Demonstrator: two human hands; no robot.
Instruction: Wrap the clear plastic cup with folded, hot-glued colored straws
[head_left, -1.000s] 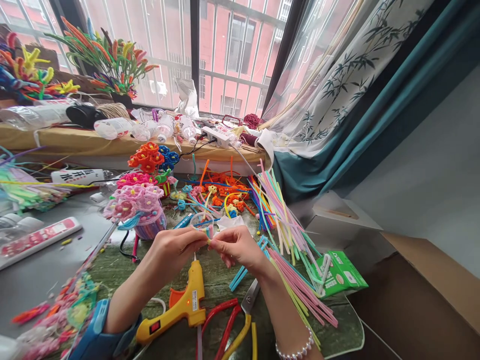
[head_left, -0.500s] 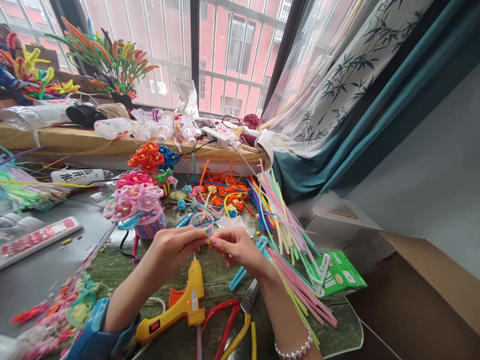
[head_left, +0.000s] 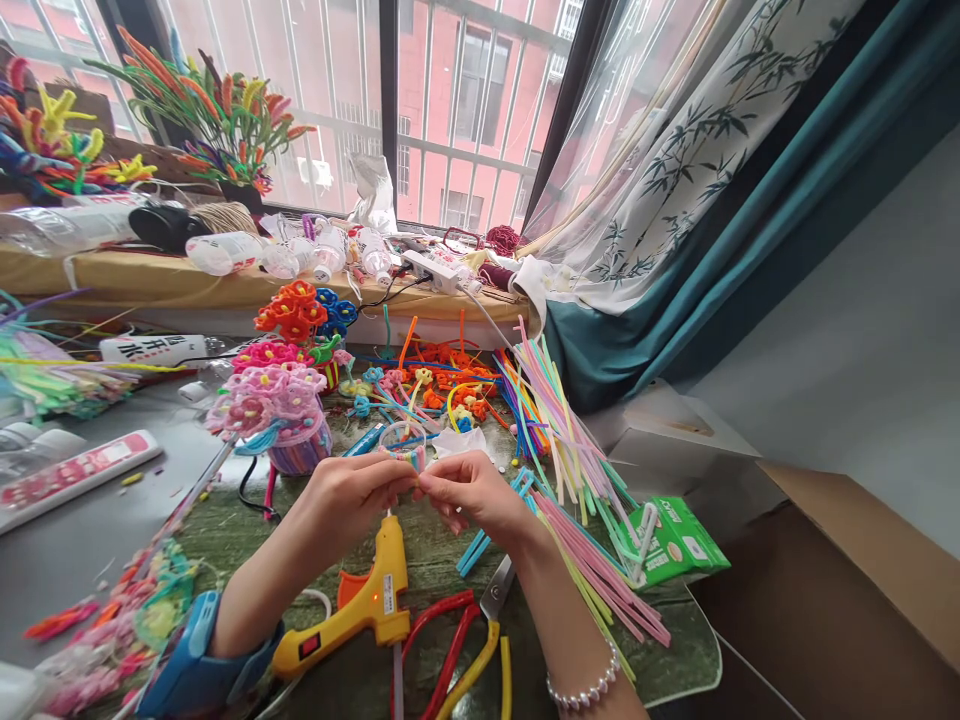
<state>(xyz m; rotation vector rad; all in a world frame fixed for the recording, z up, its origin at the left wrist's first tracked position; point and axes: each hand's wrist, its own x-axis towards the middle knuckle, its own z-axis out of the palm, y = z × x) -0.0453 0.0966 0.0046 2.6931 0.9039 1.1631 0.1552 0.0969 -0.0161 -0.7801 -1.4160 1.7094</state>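
As I view the work through the head camera, I find both of the wearer's hands meeting just beyond the nozzle of the yellow glue gun (head_left: 382, 590), my reference for all places. Between their fingertips is the striped cup (head_left: 414, 456), beyond that nozzle, with its clear round rim showing above pastel bands.

I record the left hand (head_left: 367, 488) as pinched closed on the near side of the cup, thumb and fingers drawn together. I record the right hand (head_left: 461, 490) likewise, thumb and forefinger closed at the cup's near edge, the other fingers loosely curled. Which strip lies between those two tips I cannot tell; the fingers cover it.

The glue gun lies on the table (head_left: 217, 545), a small orange light visible on its body. Just right of it I note red and yellow tool handles (head_left: 458, 645). Farther right are pink stems (head_left: 600, 570), then a green packet (head_left: 679, 540). Beyond the glue gun and to its left stands a flower pot (head_left: 301, 452) bearing pink blooms. Well beyond it, loose orange flowers (head_left: 457, 372) lie in a heap.
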